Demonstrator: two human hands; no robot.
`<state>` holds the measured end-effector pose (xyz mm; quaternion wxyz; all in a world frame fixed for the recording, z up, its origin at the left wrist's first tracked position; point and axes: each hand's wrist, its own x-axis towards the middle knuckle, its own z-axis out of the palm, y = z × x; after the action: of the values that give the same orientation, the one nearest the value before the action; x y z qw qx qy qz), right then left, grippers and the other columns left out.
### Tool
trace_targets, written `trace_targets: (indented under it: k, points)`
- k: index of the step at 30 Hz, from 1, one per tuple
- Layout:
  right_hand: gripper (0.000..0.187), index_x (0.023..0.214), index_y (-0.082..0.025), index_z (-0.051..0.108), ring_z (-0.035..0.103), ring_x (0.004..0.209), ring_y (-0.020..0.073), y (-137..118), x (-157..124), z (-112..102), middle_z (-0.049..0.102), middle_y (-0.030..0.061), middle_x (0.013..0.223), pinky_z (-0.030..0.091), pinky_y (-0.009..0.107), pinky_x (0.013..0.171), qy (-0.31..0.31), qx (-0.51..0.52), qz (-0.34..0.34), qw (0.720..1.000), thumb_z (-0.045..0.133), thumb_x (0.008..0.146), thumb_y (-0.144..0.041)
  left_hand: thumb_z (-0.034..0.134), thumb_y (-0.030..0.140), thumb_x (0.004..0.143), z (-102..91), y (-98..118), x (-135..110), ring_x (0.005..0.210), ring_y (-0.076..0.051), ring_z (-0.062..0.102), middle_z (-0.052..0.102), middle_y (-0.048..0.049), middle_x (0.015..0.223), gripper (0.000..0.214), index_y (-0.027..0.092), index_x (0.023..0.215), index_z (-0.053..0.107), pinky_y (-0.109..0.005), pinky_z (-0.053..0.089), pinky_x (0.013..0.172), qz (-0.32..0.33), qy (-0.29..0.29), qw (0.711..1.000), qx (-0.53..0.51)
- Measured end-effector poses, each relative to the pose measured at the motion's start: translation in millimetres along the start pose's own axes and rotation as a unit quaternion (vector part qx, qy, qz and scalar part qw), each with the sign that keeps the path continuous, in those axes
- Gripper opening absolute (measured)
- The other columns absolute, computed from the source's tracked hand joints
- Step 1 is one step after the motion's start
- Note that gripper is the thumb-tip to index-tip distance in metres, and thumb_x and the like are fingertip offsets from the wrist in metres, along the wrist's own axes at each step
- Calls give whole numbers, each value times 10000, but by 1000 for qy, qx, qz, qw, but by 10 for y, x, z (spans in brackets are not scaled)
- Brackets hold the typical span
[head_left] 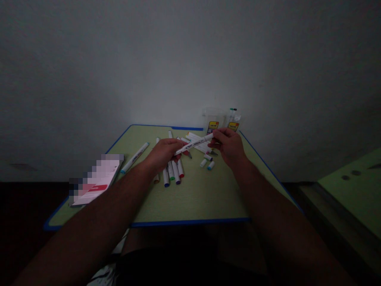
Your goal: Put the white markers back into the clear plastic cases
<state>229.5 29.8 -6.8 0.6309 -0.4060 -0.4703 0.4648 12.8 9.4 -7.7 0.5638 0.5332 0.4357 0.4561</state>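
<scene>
The person's left hand (164,152) and right hand (230,144) grasp a white marker (195,144), fingers pinched on its opposite ends, over the table (196,206), well in from its side edges. Three loose caps (211,165) lie between the hands, toward the front edge. Other markers (166,177) lie around the left hand; a tablet (102,183) rests by the left edge, and a clear container (219,119) stands near the far right corner.

Dim scene, wall (178,79) palest mid-frame, deep shadow under table (196,202), marker (195,144) lettering apparently blurred
</scene>
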Motion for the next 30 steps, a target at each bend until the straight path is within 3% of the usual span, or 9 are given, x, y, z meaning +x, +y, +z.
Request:
trace_targets:
  k: [13,18,23,30]
  points:
    - [188,722,-191,588,569,512,77,-25,42,-33,607,-42,621,578,230,510,56,6,0,998,756,747,-274,626,231,761,-6,-11,25,419,-87,447,671,-77,633,171,118,765,755,-227,319,397,4,-10,1000,-26]
    - [198,719,-193,577,546,473,77,-12,69,-55,574,-53,583,567,230,474,82,3,6,997,750,763,-278,665,226,702,2,5,8,423,-85,446,671,-70,631,164,97,769,741,-229,317,398,7,-16,999,-38]
    - [210,719,-191,589,530,474,74,-18,71,-55,570,-55,587,565,231,468,90,7,7,996,767,741,-299,698,163,620,-8,12,4,415,-84,455,680,-50,623,191,92,795,724,-224,336,403,0,-15,999,-43]
    - [163,793,-187,681,494,484,63,-46,38,-45,548,-56,622,545,223,452,63,6,4,998,749,741,-326,638,156,704,7,34,-7,410,-86,467,685,-61,631,133,94,797,710,-224,344,408,0,-3,999,-53]
